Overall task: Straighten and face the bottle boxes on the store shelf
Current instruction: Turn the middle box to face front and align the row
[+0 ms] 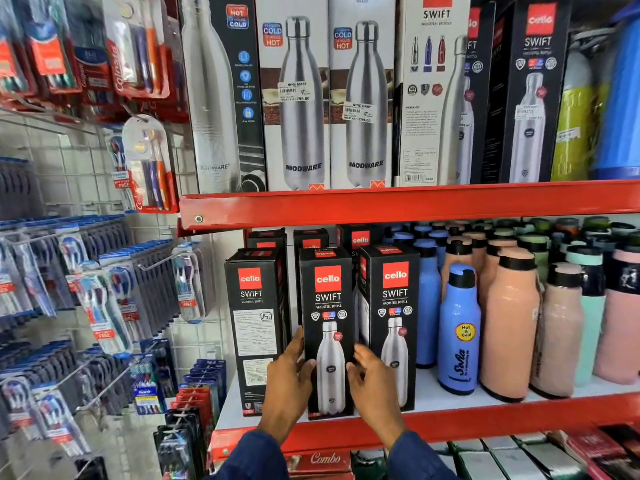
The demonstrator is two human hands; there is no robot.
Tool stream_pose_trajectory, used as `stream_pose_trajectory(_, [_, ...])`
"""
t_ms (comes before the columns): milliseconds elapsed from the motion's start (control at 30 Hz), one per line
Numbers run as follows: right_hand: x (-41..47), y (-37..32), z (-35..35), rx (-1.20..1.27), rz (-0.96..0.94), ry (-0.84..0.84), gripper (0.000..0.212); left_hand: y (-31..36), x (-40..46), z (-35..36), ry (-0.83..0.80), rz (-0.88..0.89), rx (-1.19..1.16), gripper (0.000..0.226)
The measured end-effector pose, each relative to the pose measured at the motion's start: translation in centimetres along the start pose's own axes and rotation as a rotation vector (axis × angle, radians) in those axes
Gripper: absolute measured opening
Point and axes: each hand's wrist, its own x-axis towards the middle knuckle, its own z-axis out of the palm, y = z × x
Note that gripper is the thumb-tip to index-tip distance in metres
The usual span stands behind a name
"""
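Note:
Three black Cello Swift bottle boxes stand at the front of the lower shelf (485, 415). The middle box (327, 306) faces forward, with my left hand (289, 382) on its left edge and my right hand (372, 386) on its right edge. The left box (254, 317) shows its printed text side. The right box (393, 306) faces forward, touching my right hand's back. More black boxes (360, 239) stand behind them.
Loose blue (457, 327), peach (510, 323) and mint bottles fill the shelf's right part. The upper shelf (415, 202) carries tall Modware (301, 98) and Swift boxes. Toothbrush packs (104, 289) hang on a wire grid at left. Boxed goods sit below.

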Motion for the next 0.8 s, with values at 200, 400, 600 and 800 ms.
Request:
stream_pose_trajectory(200, [-0.5, -0.4, -0.2, 0.016, 0.018, 0.013, 0.046, 0.6, -0.3, -0.7, 0.010, -0.012, 0.082, 0.066])
stream_pose_trajectory(400, [-3.1, -2.7, -0.4, 0.167, -0.055, 0.242, 0.035, 2.6, -3.6, -4.2, 0.234, 0.011, 0.053, 0.023])
stream_pose_trajectory(600, [-3.8, -7.7, 3.6, 0.209, -0.207, 0.023, 0.039, 1.8, -2.9, -7.9, 0.539, -0.002, -0.026, 0.025])
stream_pose_trajectory(800, [-1.7, -9.6, 7.9, 0.036, -0.061, -0.083, 0.056, -0.9, -1.5, -9.1, 0.310, -0.102, 0.036, 0.064])
